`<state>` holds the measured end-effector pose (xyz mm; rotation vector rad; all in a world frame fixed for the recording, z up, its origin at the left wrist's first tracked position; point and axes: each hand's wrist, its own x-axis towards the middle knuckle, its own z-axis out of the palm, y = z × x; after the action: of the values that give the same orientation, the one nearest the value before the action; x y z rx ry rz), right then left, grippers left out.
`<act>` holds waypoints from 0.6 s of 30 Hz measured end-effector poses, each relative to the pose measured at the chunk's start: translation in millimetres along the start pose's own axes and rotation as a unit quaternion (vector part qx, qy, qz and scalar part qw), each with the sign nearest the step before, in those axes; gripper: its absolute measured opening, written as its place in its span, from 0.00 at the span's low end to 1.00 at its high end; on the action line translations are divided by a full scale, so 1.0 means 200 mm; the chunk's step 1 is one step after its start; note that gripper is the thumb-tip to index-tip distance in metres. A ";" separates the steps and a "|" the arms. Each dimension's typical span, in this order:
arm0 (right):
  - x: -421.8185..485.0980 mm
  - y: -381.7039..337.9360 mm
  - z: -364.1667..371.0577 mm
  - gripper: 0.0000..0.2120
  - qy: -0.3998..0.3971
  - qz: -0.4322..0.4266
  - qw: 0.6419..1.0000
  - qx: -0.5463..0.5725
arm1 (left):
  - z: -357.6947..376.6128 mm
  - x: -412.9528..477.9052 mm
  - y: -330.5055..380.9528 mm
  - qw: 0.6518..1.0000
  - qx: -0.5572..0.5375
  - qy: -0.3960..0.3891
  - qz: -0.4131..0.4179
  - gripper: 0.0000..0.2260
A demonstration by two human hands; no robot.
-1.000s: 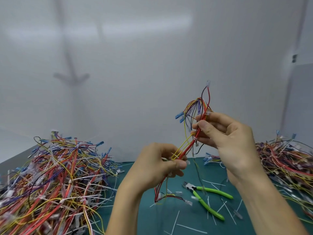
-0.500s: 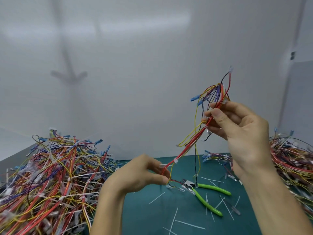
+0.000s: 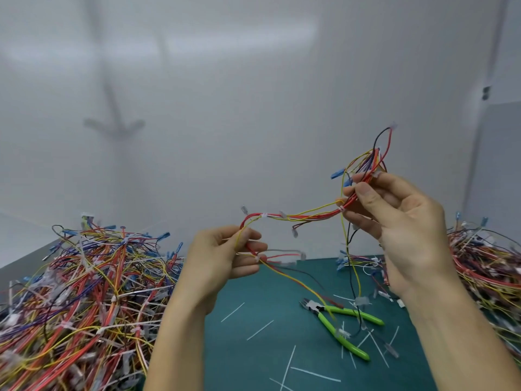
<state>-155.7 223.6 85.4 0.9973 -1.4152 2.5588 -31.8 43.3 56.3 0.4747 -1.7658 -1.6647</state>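
Bundle of thin red, yellow and black wires [image 3: 307, 216] stretched in air above green worktop [image 3: 253, 356] (mid-scene). Left hand [image 3: 222, 258] pinches near end; right hand [image 3: 394, 221] grips far end, fingers curled round it.

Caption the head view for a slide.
Left hand and right hand hold a wire harness above green-handled cutters.

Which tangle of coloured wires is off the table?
The thin red-and-yellow wire harness held between left hand and right hand; left heap and right heap lie piled.
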 end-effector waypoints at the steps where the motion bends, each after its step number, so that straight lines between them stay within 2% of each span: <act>1: 0.00 0.00 0.00 0.06 -0.002 0.004 1.000 0.000 | 0.00 0.00 0.01 1.000 -0.024 -0.004 0.001 0.10; 7: -0.01 0.00 0.01 0.06 -0.020 0.020 1.000 0.003 | -0.01 -0.02 0.04 0.995 -0.094 -0.028 0.002 0.09; 14: -0.01 0.00 0.02 0.06 -0.034 0.023 0.999 0.002 | -0.03 -0.02 0.04 0.993 -0.113 -0.036 0.004 0.09; 18: -0.02 0.00 0.01 0.06 -0.050 0.011 0.999 0.005 | -0.04 -0.02 0.02 0.998 -0.040 -0.048 0.028 0.08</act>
<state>-152.4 222.5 84.2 1.1316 -1.4458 2.5680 -22.8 39.4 59.1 0.3114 -1.7557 -1.7381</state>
